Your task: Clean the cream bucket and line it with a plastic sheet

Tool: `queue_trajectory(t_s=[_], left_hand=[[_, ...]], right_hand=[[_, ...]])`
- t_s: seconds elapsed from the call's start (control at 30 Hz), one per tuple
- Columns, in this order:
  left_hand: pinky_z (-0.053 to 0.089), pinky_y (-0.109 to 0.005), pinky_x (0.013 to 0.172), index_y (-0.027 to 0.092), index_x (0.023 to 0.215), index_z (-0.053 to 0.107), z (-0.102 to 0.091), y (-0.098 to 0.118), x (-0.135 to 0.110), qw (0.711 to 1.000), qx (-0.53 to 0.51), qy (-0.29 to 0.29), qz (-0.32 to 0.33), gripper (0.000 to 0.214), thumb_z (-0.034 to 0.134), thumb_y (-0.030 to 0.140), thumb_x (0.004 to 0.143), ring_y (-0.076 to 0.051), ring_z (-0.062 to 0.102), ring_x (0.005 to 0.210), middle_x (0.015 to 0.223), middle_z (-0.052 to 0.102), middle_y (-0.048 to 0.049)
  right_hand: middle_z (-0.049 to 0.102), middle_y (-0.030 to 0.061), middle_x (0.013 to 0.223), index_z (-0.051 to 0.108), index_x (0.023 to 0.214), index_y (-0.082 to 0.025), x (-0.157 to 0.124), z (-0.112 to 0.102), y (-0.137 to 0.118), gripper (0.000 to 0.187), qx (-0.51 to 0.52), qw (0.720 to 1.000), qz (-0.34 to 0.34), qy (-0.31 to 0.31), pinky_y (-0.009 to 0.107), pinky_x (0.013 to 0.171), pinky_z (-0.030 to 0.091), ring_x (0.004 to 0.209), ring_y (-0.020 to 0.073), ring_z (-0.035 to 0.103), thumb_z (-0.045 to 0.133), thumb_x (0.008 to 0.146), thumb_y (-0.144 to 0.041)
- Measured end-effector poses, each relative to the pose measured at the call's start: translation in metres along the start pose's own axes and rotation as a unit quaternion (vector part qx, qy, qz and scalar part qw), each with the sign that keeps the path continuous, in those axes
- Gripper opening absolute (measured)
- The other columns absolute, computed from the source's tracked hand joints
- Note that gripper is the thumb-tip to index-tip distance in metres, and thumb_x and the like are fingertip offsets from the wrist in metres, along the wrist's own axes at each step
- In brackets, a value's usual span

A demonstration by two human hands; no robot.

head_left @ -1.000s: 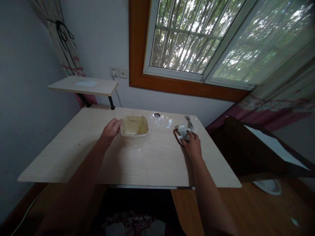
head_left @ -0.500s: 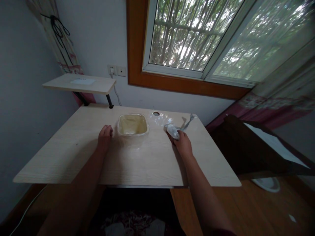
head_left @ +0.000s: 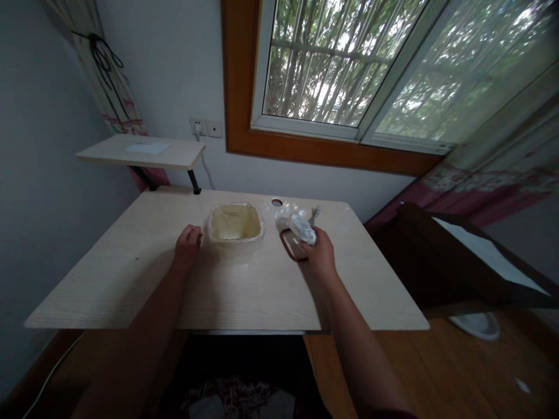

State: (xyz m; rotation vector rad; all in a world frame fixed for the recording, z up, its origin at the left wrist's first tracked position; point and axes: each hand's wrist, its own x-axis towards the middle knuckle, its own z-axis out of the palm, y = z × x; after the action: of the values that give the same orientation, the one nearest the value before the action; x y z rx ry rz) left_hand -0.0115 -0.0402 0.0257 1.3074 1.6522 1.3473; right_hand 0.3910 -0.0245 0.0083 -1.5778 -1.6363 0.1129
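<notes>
My right hand is closed on a white crumpled wrapper-like bundle with a dark red loop hanging below it, held just above the desk to the right of a cream square container. The container sits open on the light wooden desk. Beside the container's left wall, my left hand rests on the desk with its fingers curled, apparently holding nothing.
A round cable hole lies at the desk's back edge. A small raised shelf stands at the back left. A dark piece of furniture is to the right, with a window behind.
My right hand has carried the white bundle leftward from the desk's right side toward the container. My left hand has come off the container's rim and now rests beside it.
</notes>
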Motion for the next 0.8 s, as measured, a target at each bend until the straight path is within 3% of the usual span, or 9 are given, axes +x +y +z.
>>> queue_trajectory(t_s=[0.13,0.27,0.37,0.53,0.7,0.8], left_hand=[[0.036,-0.025,0.059,0.023,0.071,0.048,0.002,0.001,-0.001,1.0,-0.008,0.029,-0.001,0.024,0.05,0.04,0.087,-0.015,0.043,0.062,0.064,0.045,0.0019],[0.037,-0.026,0.058,0.023,0.072,0.049,0.003,0.002,-0.002,1.0,0.0,0.028,-0.001,0.022,0.05,0.04,0.086,-0.016,0.043,0.062,0.063,0.046,0.002],[0.037,-0.026,0.058,0.023,0.072,0.049,0.003,0.003,-0.002,1.0,0.006,0.027,0.001,0.022,0.049,0.041,0.086,-0.016,0.044,0.063,0.063,0.046,0.0019],[0.038,-0.026,0.059,0.023,0.072,0.049,0.002,0.0,-0.001,1.0,0.004,0.027,0.001,0.021,0.05,0.04,0.086,-0.015,0.045,0.062,0.064,0.046,0.0024],[0.039,-0.026,0.06,0.023,0.078,0.052,0.003,-0.006,0.001,0.999,0.003,0.048,-0.001,0.017,0.052,0.039,0.085,-0.015,0.047,0.062,0.064,0.049,0.0029],[0.04,-0.026,0.061,0.023,0.082,0.053,0.004,-0.009,0.002,0.998,-0.009,0.064,0.011,0.016,0.053,0.038,0.085,-0.015,0.048,0.063,0.066,0.049,0.003]], right_hand=[[0.068,0.0147,0.117,0.061,0.126,-0.016,0.016,-0.03,0.021,0.058,-0.01,0.996,0.032,0.077,0.045,0.093,0.05,0.104,0.0309,0.063,0.068,0.072,-0.037],[0.068,0.0148,0.115,0.061,0.126,-0.015,0.024,-0.052,0.05,0.061,-0.041,0.991,0.059,0.113,0.046,0.093,0.049,0.102,0.0314,0.063,0.069,0.07,-0.039],[0.067,0.0164,0.113,0.062,0.126,-0.012,0.022,-0.055,0.07,0.06,-0.08,0.99,0.066,0.101,0.048,0.094,0.048,0.103,0.0327,0.061,0.067,0.071,-0.036],[0.063,0.0166,0.111,0.061,0.13,-0.013,0.009,-0.044,0.088,0.06,-0.097,0.993,0.064,0.021,0.044,0.092,0.048,0.1,0.0312,0.061,0.062,0.073,-0.029],[0.056,0.0215,0.127,0.048,0.145,-0.013,0.002,-0.041,0.085,0.078,-0.111,0.992,0.051,0.008,0.05,0.1,0.044,0.111,0.035,0.056,0.067,0.071,-0.033],[0.053,0.0234,0.134,0.047,0.146,-0.015,-0.001,-0.048,0.07,0.074,-0.149,0.989,0.0,0.017,0.056,0.105,0.037,0.12,0.038,0.05,0.065,0.077,-0.034]])
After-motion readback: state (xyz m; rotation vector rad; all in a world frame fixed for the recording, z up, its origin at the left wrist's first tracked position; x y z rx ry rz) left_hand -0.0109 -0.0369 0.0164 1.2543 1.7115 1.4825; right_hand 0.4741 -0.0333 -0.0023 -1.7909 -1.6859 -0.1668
